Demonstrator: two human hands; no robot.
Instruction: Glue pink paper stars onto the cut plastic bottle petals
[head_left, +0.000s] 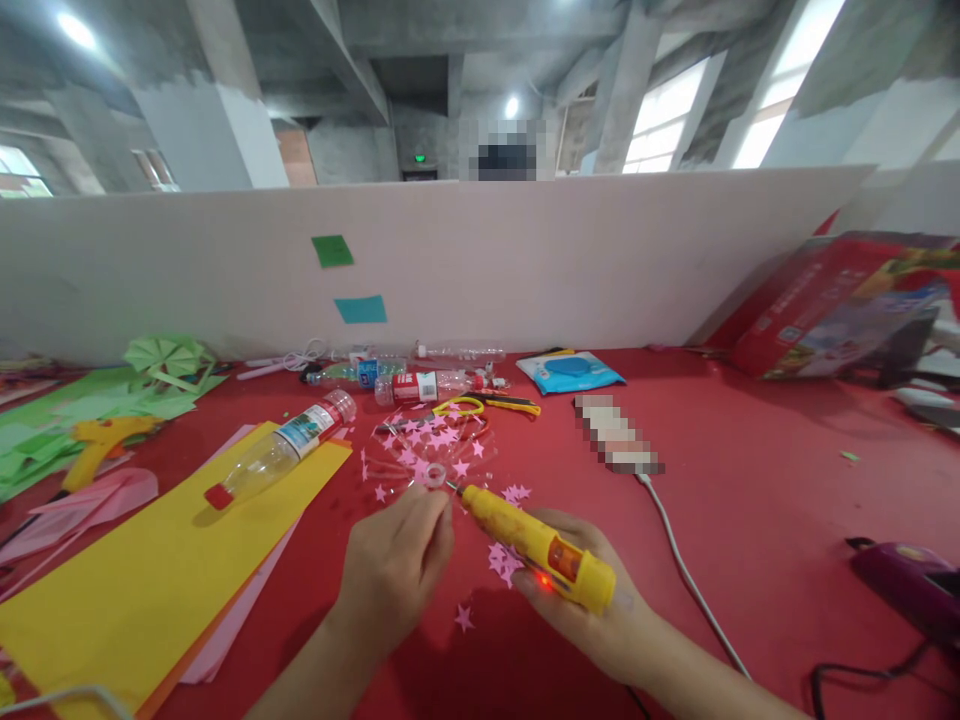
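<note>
Yellow glue gun is gripped in the right hand, to the near right of the star-covered cut bottle; its long axis is aimed at the bottle's neck, nozzle just beside it. The left hand is held closed at the bottle's near side, closer than the right; whether anything is pinched cannot be told. Clear strips are fanned around and beyond the neck on the red tabletop.
</note>
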